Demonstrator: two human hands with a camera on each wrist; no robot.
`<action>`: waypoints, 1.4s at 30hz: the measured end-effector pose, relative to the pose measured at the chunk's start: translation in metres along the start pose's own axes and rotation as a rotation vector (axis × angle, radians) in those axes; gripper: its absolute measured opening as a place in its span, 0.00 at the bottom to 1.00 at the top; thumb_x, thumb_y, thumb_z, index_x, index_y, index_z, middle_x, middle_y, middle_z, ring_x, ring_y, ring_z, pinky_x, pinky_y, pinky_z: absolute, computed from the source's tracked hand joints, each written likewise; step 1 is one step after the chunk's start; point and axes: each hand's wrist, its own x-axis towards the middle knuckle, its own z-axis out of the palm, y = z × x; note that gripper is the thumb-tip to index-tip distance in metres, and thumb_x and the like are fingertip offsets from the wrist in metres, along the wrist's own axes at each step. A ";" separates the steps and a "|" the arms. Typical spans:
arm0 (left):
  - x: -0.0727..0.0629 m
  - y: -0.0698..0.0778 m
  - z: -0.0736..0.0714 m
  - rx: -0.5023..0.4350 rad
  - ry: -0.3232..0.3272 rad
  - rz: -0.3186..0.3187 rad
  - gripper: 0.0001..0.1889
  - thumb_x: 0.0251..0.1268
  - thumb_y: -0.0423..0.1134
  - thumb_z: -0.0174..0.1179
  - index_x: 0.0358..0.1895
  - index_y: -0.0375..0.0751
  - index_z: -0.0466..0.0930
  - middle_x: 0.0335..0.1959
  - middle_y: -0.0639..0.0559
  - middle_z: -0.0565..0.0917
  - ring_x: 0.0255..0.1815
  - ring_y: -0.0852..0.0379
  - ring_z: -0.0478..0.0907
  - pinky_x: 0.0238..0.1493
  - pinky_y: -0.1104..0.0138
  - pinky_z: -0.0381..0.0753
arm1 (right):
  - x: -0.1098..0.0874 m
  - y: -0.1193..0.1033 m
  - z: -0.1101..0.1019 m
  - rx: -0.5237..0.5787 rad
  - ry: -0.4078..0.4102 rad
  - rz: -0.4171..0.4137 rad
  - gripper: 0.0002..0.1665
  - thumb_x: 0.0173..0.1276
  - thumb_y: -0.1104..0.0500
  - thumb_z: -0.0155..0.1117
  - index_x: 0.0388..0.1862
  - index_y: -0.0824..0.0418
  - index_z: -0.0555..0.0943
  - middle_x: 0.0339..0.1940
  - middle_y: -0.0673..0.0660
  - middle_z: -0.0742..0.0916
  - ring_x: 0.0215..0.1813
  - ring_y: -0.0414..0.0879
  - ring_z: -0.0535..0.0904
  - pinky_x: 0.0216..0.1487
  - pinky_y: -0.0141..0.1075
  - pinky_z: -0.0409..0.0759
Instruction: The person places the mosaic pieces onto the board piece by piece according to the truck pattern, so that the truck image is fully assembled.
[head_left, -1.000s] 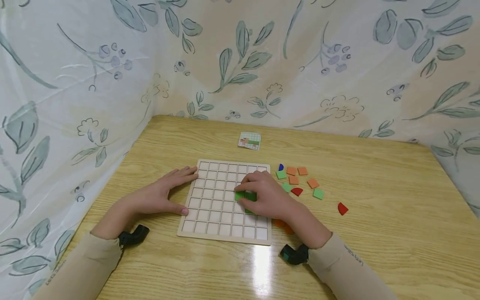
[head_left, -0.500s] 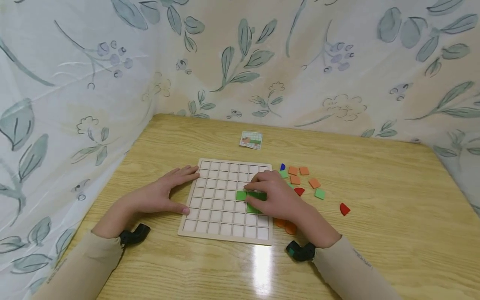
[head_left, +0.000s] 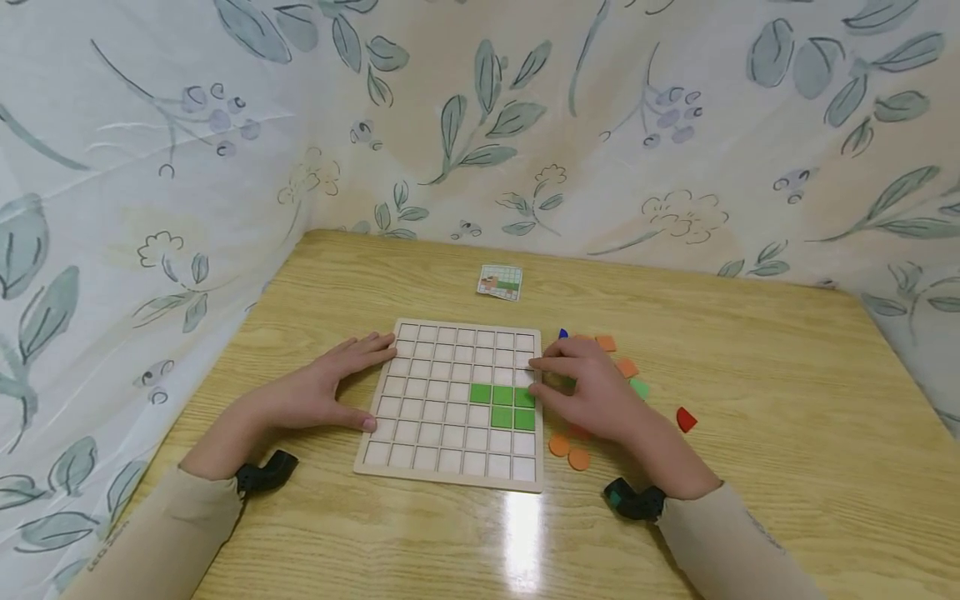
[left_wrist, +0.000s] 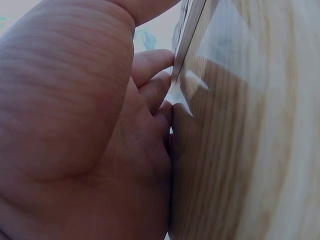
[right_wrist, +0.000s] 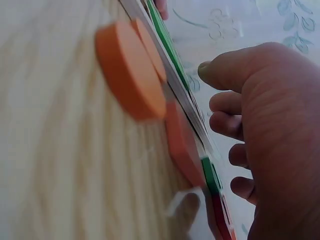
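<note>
A pale wooden grid board [head_left: 450, 478] lies on the table. Green square tiles [head_left: 502, 395] fill several of its cells toward the right side: a row of three with two below. My left hand [head_left: 318, 387] rests at the board's left edge, fingers spread, fingertips and thumb touching the rim. In the left wrist view its fingers meet the board's side [left_wrist: 189, 37]. Over the board's right rim is my right hand [head_left: 592, 390], fingers loosely bent, thumb apart. The right wrist view shows nothing between its thumb and fingers. Part of the loose pieces is hidden under that hand.
Right of the board lie two orange round pieces [head_left: 558, 446], orange squares [head_left: 606, 343], a light green square [head_left: 639, 388], a red quarter-round [head_left: 686, 419] and a blue piece [head_left: 563, 333]. A small printed card [head_left: 499, 282] lies beyond the board. Patterned cloth [head_left: 480, 125] hangs behind.
My right hand has left the green tiles and moved right to the board's edge, uncovering the right-hand tiles and covering some loose pieces. The left hand has stayed in place.
</note>
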 end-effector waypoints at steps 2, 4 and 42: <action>0.000 -0.001 0.000 0.001 0.000 0.002 0.58 0.59 0.60 0.82 0.89 0.51 0.59 0.92 0.55 0.49 0.91 0.34 0.35 0.83 0.31 0.39 | -0.003 0.004 -0.002 -0.003 0.013 -0.005 0.16 0.66 0.59 0.83 0.52 0.61 0.95 0.44 0.52 0.88 0.48 0.47 0.79 0.48 0.44 0.77; 0.000 -0.001 0.000 0.002 0.000 0.002 0.58 0.59 0.60 0.82 0.89 0.51 0.60 0.92 0.54 0.49 0.91 0.34 0.35 0.83 0.31 0.39 | -0.003 0.006 -0.004 -0.015 0.022 -0.008 0.16 0.65 0.59 0.83 0.51 0.61 0.95 0.44 0.53 0.89 0.48 0.48 0.81 0.50 0.46 0.78; 0.001 0.002 -0.002 0.009 -0.008 0.001 0.59 0.59 0.61 0.81 0.90 0.52 0.58 0.92 0.55 0.49 0.91 0.36 0.36 0.84 0.31 0.40 | -0.024 0.029 -0.022 -0.130 0.034 -0.007 0.13 0.63 0.63 0.81 0.47 0.59 0.95 0.37 0.49 0.87 0.41 0.44 0.76 0.48 0.49 0.73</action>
